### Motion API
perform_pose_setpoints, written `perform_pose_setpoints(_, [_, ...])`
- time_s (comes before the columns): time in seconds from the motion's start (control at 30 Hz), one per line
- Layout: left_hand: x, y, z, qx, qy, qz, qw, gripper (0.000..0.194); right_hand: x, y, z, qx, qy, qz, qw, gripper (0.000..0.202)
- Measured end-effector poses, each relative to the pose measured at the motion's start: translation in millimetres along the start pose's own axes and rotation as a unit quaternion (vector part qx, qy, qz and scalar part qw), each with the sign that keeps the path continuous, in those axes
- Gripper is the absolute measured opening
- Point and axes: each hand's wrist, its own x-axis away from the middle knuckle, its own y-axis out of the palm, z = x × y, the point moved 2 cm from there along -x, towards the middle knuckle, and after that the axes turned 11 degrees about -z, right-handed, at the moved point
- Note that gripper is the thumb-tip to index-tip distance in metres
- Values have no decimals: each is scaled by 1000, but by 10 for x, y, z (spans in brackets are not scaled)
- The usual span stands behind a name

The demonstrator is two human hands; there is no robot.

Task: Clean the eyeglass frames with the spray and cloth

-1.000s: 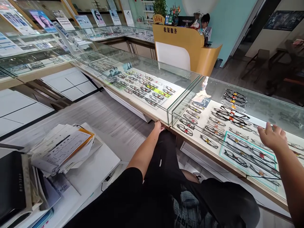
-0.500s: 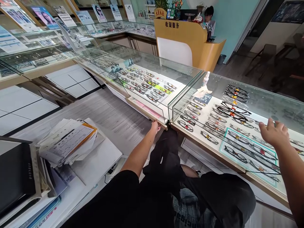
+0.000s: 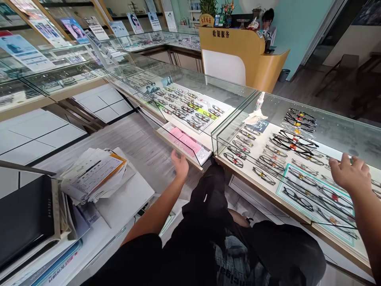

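Note:
My left hand [image 3: 180, 166] is beside the front edge of a shallow drawer [image 3: 164, 137], which is pulled out below the glass display case. Its fingers are apart and it holds nothing; whether it touches the drawer front I cannot tell. Inside the drawer lie pink papers [image 3: 182, 140] and something in clear plastic at the right end. My right hand [image 3: 351, 172] rests on the glass top of the right-hand case, fingers spread and slightly bent. Beneath that glass are rows of eyeglasses [image 3: 297, 198], several on a white, teal-edged panel.
A white spray bottle [image 3: 260, 101] and a cloth [image 3: 256, 116] stand on the glass. At left, a pile of papers [image 3: 95, 174] and a black box-like object [image 3: 26, 218] lie on a white surface. Behind is a yellow counter [image 3: 229, 47] with a person [image 3: 268, 28] beyond it.
The drawer has come further out, showing more of the pink papers. My left hand has moved left and its fingers have opened from the drawer's edge. My right hand stays on the glass.

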Motion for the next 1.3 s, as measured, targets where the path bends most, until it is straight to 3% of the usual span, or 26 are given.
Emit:
perform_pose_setpoints(0.07, [62, -158, 293, -65, 114, -4, 991, 58, -12, 7, 12, 2, -1, 1, 1000, 109])
perform_pose_setpoints(0.1, [70, -198, 463, -173, 207, -53, 962, 50, -17, 9, 19, 3, -2, 2, 1000, 109])
perform_pose_setpoints(0.17, [45, -226, 741, -368, 332, -178, 850, 40, -23, 10, 35, 3, -3, 2, 1000, 110])
perform_pose_setpoints(0.23, [-32, -239, 915, -485, 365, -273, 746, 36, -19, 9, 45, -1, -6, 1, 1000, 110])
perform_pose_setpoints(0.27, [-79, -247, 971, -520, 363, -299, 713, 34, -14, 8, 47, -3, -7, 1, 1000, 110])
perform_pose_setpoints(0.33, [-156, -260, 1035, -559, 346, -326, 680, 29, 1, 7, 46, -5, -10, -1, 1000, 109])
perform_pose_setpoints(0.5, [-169, -341, 1071, -569, 282, -359, 684, 20, 19, 26, 57, -10, -25, 2, 1000, 107])
perform_pose_setpoints(0.83, [199, -693, 1231, -551, 199, -378, 717, 27, -59, 99, 153, 0, -17, -5, 1000, 100])
perform_pose_setpoints(1.07, [331, -951, 1164, -601, 149, -373, 691, 20, -60, 114, 162, -14, -24, 3, 1000, 106])
perform_pose_setpoints(1.3, [388, -1107, 1156, -657, 74, -355, 661, 38, -77, 121, 205, -13, -30, 4, 999, 107])
